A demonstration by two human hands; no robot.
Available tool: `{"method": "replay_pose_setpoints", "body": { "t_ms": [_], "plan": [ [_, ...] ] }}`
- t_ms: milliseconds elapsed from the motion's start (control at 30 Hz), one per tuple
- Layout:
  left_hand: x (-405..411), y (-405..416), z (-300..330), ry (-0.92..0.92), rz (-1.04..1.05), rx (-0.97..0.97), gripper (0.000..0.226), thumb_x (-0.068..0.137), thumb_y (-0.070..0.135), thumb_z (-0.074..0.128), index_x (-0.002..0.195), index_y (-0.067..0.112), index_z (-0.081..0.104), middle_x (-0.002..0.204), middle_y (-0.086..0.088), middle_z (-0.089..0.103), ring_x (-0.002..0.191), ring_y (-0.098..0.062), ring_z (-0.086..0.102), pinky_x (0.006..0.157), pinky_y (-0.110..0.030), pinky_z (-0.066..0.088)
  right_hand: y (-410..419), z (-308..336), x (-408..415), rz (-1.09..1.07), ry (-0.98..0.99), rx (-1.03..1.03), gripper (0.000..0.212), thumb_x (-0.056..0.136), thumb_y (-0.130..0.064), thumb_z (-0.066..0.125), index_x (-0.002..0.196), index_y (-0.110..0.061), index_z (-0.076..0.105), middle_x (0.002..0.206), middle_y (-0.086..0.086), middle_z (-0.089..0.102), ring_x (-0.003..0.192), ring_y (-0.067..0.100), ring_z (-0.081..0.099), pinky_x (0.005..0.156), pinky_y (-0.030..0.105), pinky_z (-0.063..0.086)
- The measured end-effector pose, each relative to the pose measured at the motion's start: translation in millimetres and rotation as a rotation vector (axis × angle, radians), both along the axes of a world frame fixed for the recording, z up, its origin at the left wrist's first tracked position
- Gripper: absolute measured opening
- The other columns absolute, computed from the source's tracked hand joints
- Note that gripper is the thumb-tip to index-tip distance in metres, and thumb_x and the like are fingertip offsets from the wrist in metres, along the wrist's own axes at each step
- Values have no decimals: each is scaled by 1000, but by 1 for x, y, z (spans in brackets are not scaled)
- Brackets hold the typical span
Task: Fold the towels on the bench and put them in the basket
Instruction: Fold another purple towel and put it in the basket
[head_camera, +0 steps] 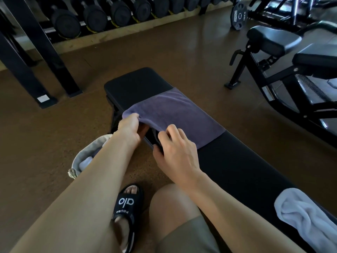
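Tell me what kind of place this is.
Most likely a gym: a rack of dumbbells along the far wall, a padded workout bench, and a weight plate by more machines.

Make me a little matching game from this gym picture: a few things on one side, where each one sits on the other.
Things:
1. purple towel
2. white towel
3. basket
4. dumbbells

Places:
A. on the floor beside the bench
B. crumpled at the bench's near end
C. on the rack at the back
D. spread across the bench, edge held by both hands

Pairs: 1-D, 2-B, 3-A, 4-C
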State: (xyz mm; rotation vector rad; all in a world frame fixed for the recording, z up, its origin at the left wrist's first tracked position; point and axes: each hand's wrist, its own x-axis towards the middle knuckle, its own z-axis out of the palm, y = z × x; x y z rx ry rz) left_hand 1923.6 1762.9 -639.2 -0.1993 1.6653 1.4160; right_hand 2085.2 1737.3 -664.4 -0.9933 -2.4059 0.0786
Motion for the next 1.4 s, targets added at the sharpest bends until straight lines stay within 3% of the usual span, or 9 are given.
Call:
{"method": "replay_pose_setpoints", "body": {
  "t_ms": [167,267,500,733,833,1033,1133,1267,1400],
  "plan": [
    [-19,7,-9,60,28,-133,23,94,26,69,114,17,62,90,-6,60,77,-19,60,70,-34,47,-1,0,11,4,17,37,11,89,-15,75,85,-16,65,84,-2,56,69,13,50,46,26,41],
    [-32,5,-22,139,34,-108,28,95,27,67,121,18,61,102,-6,65,91,-22,66,80,-38,53,-2,1,21,51,70,10,14,96,-16,65,82,-16,64,79,-4,56,67,12,49,48,31,46],
    [-54,1,-19,467,-30,-112,44,94,31,62,134,15,58,114,-7,66,102,-24,64,90,-40,53,-7,1,58,78,214,-98,36,94,-16,68,71,-24,40,69,-11,45,63,9,39,51,24,38],
    [-53,-2,11,701,-151,-58,28,88,17,61,115,13,62,96,-7,62,73,-14,59,47,-23,46,-1,9,93,60,455,-488,28,93,-12,73,71,-17,55,64,-7,54,57,16,53,53,17,40],
    [-57,-2,16,646,-291,-54,16,93,11,53,103,17,65,92,-7,62,70,-12,58,37,-15,43,8,11,103,18,505,-587,23,93,-12,72,77,-22,58,68,-10,58,61,12,57,57,13,40],
    [-67,-14,26,367,-460,97,32,95,14,39,83,15,69,71,-1,57,58,-8,57,56,-23,53,13,13,120,32,510,-550,20,88,-4,72,81,-18,60,75,-6,59,68,19,61,59,33,51],
    [-71,-24,28,300,-568,142,36,85,15,36,89,9,72,73,-4,66,64,-11,61,71,-31,51,13,12,127,-7,567,-606,14,89,-4,74,85,-13,64,77,-4,62,71,16,64,62,27,53],
    [-73,-35,23,212,-822,200,47,64,11,50,106,6,72,91,-10,73,79,-16,69,76,-31,56,20,11,136,-113,760,-765,11,95,-5,67,86,-3,62,75,9,58,69,24,54,62,20,43],
    [-70,-34,13,362,-966,169,29,75,8,75,102,16,76,89,-7,74,76,-11,67,70,-23,57,30,12,142,-172,749,-721,11,97,-8,66,87,-9,62,77,4,58,69,14,54,62,17,42]
  ]
}}
